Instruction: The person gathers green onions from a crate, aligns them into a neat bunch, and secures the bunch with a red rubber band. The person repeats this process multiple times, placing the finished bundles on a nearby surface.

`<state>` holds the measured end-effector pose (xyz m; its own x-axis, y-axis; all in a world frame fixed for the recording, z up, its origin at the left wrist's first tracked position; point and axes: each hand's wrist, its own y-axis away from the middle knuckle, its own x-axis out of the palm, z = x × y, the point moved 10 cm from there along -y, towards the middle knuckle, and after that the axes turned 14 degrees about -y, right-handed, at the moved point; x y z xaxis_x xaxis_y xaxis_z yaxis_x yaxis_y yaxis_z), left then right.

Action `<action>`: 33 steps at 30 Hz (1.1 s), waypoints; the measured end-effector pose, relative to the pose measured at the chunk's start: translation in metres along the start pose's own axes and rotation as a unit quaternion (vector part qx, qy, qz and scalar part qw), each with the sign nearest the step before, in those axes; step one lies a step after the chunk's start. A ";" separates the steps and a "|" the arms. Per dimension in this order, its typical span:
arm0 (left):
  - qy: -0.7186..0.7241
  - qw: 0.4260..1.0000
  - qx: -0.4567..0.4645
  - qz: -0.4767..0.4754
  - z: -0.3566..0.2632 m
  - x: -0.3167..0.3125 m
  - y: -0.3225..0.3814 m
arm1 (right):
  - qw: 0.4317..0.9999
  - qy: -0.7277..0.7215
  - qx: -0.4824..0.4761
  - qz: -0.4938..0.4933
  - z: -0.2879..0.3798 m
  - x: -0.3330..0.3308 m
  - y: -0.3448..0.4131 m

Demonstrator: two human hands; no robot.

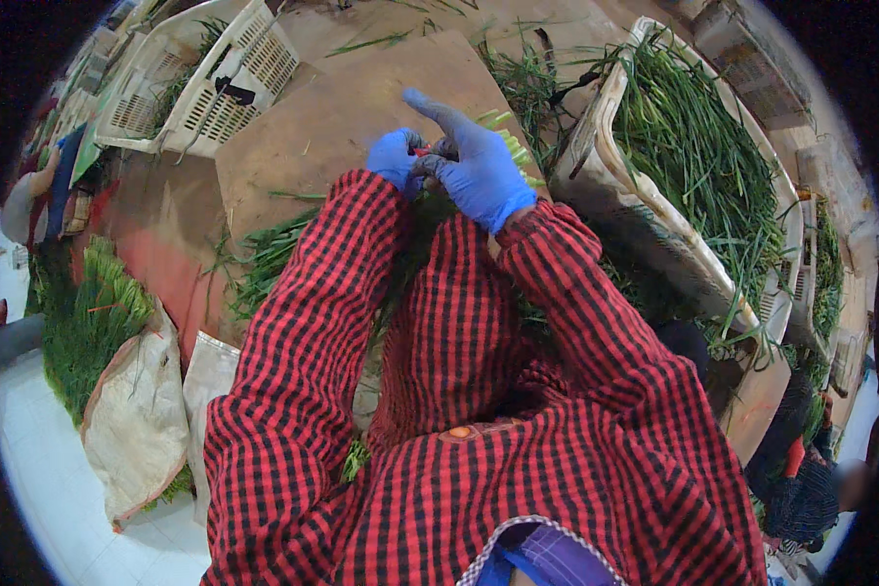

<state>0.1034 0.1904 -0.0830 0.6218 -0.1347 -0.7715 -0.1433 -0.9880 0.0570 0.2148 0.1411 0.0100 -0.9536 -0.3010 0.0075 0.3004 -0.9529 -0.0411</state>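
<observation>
Both of my hands wear blue gloves with dark, soiled fingers and meet above a brown board (pixel 366 95). My left hand (pixel 397 157) is curled, its fingers close to a small red item (pixel 421 151) between the hands; what that item is, I cannot tell. My right hand (pixel 476 165) has one finger stretched out towards the upper left, while its other fingers bend in to the left hand. Pale cut ends of green stalks (pixel 513 146) show just behind and to the right of my right hand. Its palm side is hidden. Long green leaves (pixel 278 253) lie beside my left sleeve.
A white crate (pixel 604 139) full of long green leaves (pixel 696 139) stands at right. Another slatted white crate (pixel 245 80) is at upper left. Leafy bundles (pixel 95 315) and a whitish woven sack (pixel 139 417) stand at lower left. A person (pixel 809 491) is at the far lower right, another (pixel 29 194) at far left.
</observation>
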 end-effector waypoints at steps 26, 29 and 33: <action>0.205 0.978 -0.043 0.017 0.020 0.015 0.024 | 0.903 0.290 0.292 0.123 -0.170 -0.025 -0.073; 0.265 0.963 -0.037 0.028 0.021 0.020 0.024 | 0.906 0.269 0.303 0.122 -0.168 -0.024 -0.072; 0.320 0.942 -0.072 0.079 0.028 0.033 0.022 | 0.906 0.248 0.322 0.118 -0.152 -0.017 -0.062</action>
<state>0.0998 0.1664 -0.1250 0.9444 -0.2533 -0.2098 -0.1961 -0.9457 0.2591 0.2097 0.2114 -0.1398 -0.7041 -0.5984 -0.3823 0.2946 -0.7361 0.6094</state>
